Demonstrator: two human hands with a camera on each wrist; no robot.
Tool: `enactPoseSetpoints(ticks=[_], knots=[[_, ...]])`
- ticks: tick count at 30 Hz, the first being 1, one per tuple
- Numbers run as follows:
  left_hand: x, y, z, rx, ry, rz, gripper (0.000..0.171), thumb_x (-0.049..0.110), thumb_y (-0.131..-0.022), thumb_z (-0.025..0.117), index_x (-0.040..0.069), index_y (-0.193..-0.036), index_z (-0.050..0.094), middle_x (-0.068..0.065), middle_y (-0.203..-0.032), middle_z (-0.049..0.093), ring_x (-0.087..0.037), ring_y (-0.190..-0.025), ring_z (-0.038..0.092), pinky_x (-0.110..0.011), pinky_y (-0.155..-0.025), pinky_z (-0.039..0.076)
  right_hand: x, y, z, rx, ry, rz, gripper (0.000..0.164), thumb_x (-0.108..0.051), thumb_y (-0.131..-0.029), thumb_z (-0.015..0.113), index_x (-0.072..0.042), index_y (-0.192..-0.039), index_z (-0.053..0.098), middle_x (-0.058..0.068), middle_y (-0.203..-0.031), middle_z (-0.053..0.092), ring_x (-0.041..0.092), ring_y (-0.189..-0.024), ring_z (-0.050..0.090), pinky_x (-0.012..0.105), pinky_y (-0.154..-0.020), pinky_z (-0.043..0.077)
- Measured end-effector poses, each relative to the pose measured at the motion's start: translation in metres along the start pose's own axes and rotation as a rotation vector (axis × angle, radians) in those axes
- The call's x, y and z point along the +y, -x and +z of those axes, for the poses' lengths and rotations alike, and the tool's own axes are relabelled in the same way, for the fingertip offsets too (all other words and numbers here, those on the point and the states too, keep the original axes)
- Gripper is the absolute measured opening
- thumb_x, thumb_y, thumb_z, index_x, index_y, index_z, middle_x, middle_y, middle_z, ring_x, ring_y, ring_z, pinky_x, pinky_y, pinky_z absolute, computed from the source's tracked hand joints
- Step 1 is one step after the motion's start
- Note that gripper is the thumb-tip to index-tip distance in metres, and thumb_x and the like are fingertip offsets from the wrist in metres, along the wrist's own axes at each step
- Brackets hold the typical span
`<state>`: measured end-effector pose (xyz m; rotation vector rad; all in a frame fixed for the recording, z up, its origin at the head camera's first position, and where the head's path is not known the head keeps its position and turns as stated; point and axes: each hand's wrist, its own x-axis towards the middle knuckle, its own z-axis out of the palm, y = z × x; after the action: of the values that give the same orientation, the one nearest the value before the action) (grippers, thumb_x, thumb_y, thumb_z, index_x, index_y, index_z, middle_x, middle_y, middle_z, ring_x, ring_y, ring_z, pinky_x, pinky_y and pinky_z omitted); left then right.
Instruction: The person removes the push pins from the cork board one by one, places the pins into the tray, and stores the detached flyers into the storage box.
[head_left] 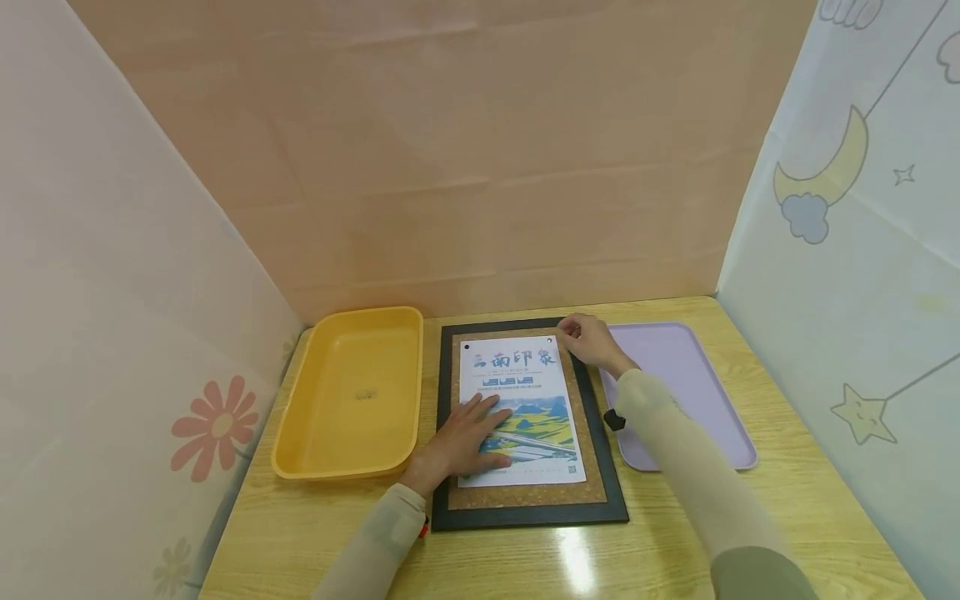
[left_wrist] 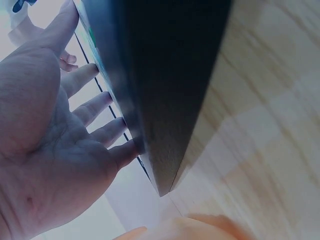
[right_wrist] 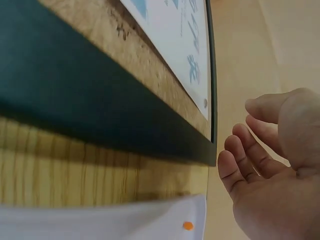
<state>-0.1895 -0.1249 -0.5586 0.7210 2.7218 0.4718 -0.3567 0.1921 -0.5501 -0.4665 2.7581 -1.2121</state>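
A printed sheet of paper (head_left: 517, 383) with a landscape picture lies on a cork board (head_left: 525, 497) with a black frame (head_left: 528, 518). My left hand (head_left: 468, 437) rests on the sheet's lower left with its fingers spread; the left wrist view shows the palm (left_wrist: 55, 125) beside the frame's edge. A dark round spot (head_left: 467, 347) marks the sheet's upper left corner, and a small round pin or hole (right_wrist: 205, 103) its upper right. My right hand (head_left: 590, 340) is near the frame's upper right corner, fingers loosely bent, with nothing visible between them.
A yellow tray (head_left: 360, 467) stands left of the board. To the right lies a shallow lavender tray (head_left: 675, 383); an orange spot (right_wrist: 188, 226) shows at its end in the right wrist view. Hanging sheets enclose the wooden table (head_left: 802, 517) at back and sides.
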Motion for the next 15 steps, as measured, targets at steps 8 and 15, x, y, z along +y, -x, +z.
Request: enactPoseSetpoints(ticks=[8,15], knots=[[0.001,-0.001,0.0,-0.006,-0.002,-0.003,0.086,0.062,-0.102,0.078,0.028,-0.174,0.047,-0.007,-0.189,0.031,-0.04,-0.178,0.022,-0.068,-0.142,0.025,-0.002,-0.008,0.011,-0.049,0.038,0.044,0.029,-0.014,-0.112,0.066,0.003,-0.135,0.072,0.021,-0.121,0.075,0.034,-0.108,0.07,0.051,-0.096,0.06],[0.001,-0.001,0.0,-0.006,-0.008,-0.004,0.086,0.063,-0.102,0.078,0.028,-0.174,0.046,-0.006,-0.189,0.03,-0.039,-0.178,0.022,-0.067,-0.142,0.025,0.0,-0.012,0.013,-0.053,0.053,0.082,0.029,-0.016,-0.111,0.067,0.001,-0.134,0.074,0.02,-0.122,0.076,0.033,-0.106,0.07,0.059,-0.098,0.056]])
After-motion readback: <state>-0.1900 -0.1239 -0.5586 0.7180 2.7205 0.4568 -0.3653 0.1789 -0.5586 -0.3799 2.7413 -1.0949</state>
